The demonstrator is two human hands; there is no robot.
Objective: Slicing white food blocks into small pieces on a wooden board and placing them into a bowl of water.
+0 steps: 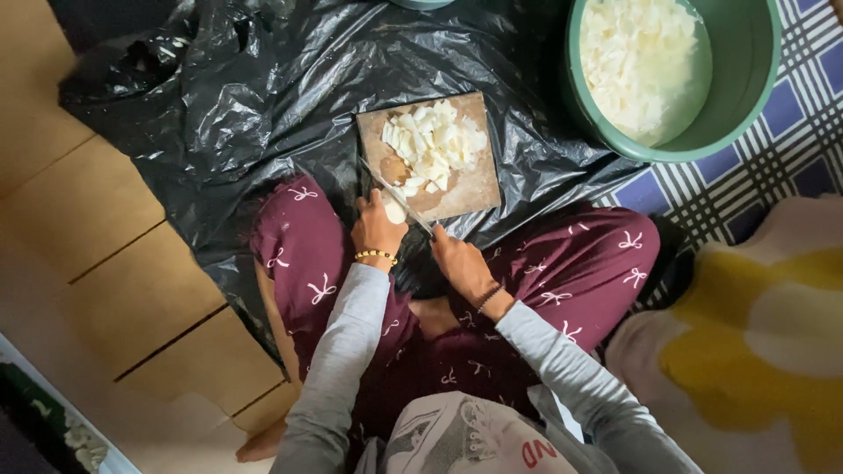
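Person sits cross-legged on the floor (105, 254), black plastic sheet (237, 105) spread ahead. Small wooden board (470, 189) lies on the sheet just past the knees, heaped with pale chopped pieces (435, 145). Left hand (376, 230) at the board's near-left corner, fingers closed on one pale chunk (394, 211), pinning it at the edge. Right hand (457, 261) wrapped shut around the handle of a knife (395, 195); blade slants up-left across the near corner, running just beside the left fingertips. Green bowl (755, 88) up right, partly on a checked mat (790, 140), holds more pale pieces in cloudy liquid. Risks, as judged: blade so near the left fingers could nick them if the chunk slips; board rests on slick, crumpled plastic and may slide under a cut; the heap sits near the far edge and could spill onto the sheet; chunk at the very corner could roll off toward the lap
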